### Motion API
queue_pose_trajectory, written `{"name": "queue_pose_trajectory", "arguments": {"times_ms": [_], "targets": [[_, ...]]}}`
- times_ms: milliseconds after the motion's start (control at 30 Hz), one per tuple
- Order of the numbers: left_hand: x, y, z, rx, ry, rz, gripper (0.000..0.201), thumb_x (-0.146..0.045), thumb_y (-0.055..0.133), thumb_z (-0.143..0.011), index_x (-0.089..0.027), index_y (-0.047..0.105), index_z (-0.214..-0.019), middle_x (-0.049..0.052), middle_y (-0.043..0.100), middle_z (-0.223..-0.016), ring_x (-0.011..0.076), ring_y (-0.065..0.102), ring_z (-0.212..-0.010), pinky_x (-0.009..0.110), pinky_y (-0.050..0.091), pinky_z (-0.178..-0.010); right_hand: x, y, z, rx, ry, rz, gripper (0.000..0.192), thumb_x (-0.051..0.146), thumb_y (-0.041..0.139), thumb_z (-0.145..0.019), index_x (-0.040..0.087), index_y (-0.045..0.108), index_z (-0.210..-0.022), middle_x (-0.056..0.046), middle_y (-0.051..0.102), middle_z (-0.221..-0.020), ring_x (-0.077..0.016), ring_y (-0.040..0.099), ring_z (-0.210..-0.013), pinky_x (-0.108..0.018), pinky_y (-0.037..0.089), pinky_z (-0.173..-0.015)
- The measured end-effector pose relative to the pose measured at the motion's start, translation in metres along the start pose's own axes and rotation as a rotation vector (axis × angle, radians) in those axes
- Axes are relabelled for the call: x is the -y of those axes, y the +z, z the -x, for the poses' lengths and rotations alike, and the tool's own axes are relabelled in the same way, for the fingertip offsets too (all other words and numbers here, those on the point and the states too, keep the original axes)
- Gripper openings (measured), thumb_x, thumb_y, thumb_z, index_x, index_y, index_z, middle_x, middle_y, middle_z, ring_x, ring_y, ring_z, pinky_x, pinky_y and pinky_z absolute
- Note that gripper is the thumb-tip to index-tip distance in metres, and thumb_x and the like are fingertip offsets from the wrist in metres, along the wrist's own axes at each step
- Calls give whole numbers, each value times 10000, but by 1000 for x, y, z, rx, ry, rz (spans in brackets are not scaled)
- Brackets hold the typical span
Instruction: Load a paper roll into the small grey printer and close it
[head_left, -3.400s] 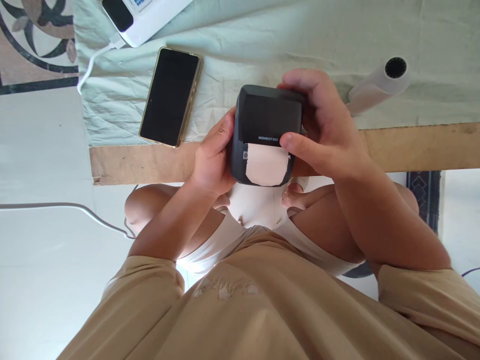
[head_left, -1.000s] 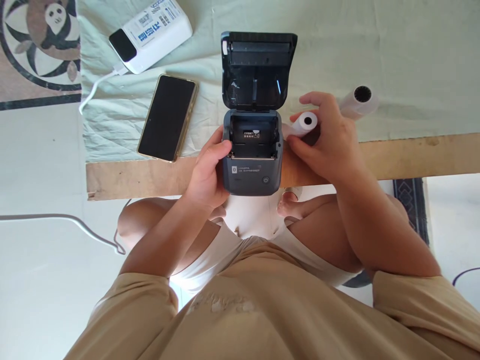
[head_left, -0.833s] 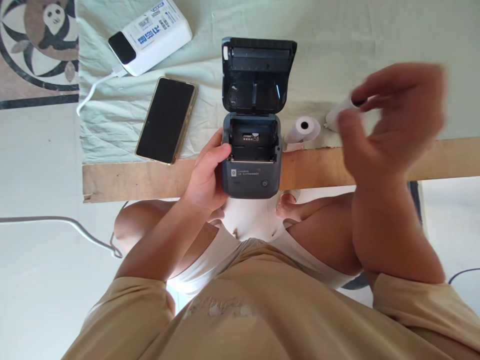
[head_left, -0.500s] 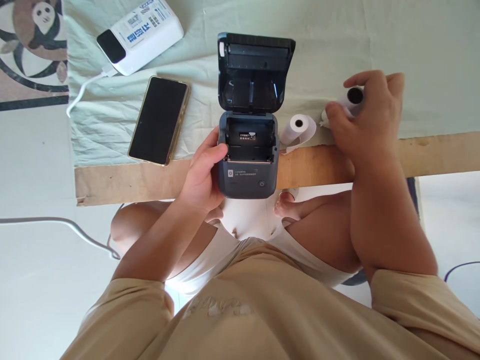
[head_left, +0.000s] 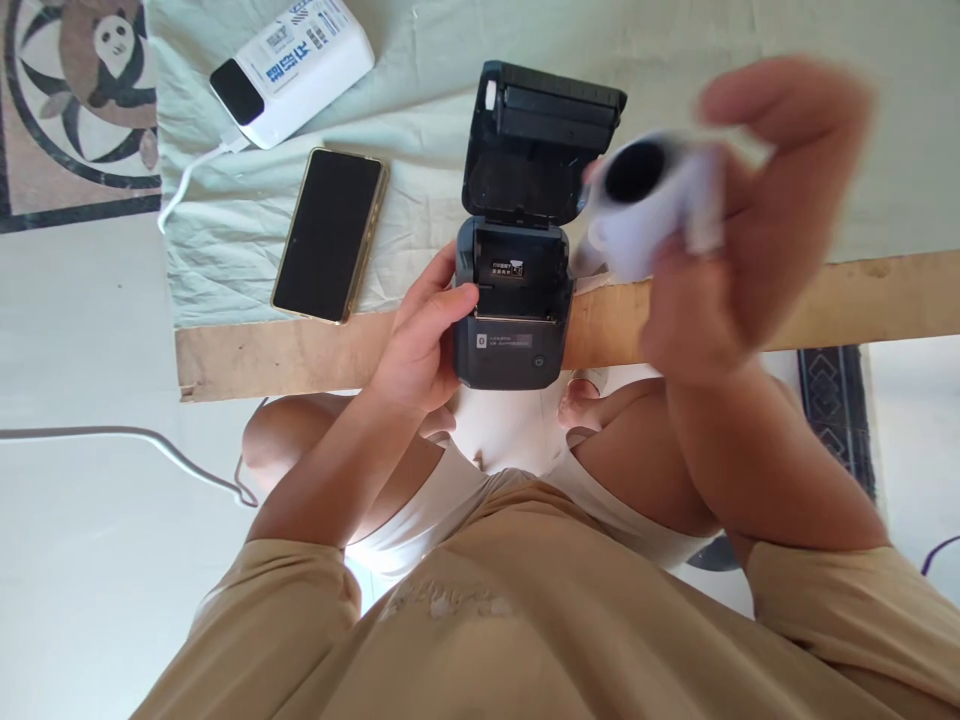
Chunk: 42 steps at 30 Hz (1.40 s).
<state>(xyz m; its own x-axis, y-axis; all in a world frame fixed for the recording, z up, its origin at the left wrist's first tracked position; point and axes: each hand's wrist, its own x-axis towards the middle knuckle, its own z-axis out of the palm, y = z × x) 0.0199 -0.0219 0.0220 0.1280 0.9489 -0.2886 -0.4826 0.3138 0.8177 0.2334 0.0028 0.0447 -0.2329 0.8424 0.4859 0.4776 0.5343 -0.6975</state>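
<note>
My left hand [head_left: 420,345] grips the left side of a small dark grey label printer [head_left: 514,365], thumb over the rim of its paper bay. The printer's lid [head_left: 536,150] stands raised, and a small printed sticker shows inside the bay. Close to the camera, my right hand [head_left: 772,230] holds a white paper roll [head_left: 637,225] with a dark core; both are blurred by motion. That roll is to the right of the printer, apart from the bay. A second paper roll [head_left: 587,257] on the table is mostly hidden behind it.
A black-screened phone [head_left: 328,235] lies left of the printer on the green cloth [head_left: 420,120]. Behind it rests a white power bank [head_left: 300,75] with a white cable [head_left: 184,185] plugged in. The bare wooden table edge [head_left: 285,358] runs in front of my body.
My right hand has lifted the paper roll off the cloth and brought it up and left towards the printer. The left hand still holds the printer, and the view has shifted slightly.
</note>
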Motion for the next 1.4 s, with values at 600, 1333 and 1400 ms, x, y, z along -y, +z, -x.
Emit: {"name": "queue_pose_trajectory", "arguments": {"times_ms": [600,1333,1400], "targets": [[-4,-1,5,31,-11,67,244,-392,834,-914,-223,806,-1088,-4,774,-911,148,720,-737,257,519,-592,13,24,-1,2,-157,163,108,257,528,-1054,318,616,-1038,-41,806,-1151,-272,787,-1090,-485,618,-969],[1,-8,7,83,32,-53,500,-406,910,-812,-265,726,-1255,37,788,-1061,238,756,-910,339,594,-772,16,8,2,-234,-168,73,186,351,656,-1033,303,779,-1164,-46,807,-1254,-268,744,-1208,-384,589,-744],[6,-15,2,164,49,-121,826,-450,991,-687,-281,650,-1420,66,789,-1218,308,783,-1040,375,608,-833,7,8,-3,-249,-114,30,306,414,631,-1063,333,737,-1338,-39,749,-1371,-265,721,-1280,-301,516,-568]]}}
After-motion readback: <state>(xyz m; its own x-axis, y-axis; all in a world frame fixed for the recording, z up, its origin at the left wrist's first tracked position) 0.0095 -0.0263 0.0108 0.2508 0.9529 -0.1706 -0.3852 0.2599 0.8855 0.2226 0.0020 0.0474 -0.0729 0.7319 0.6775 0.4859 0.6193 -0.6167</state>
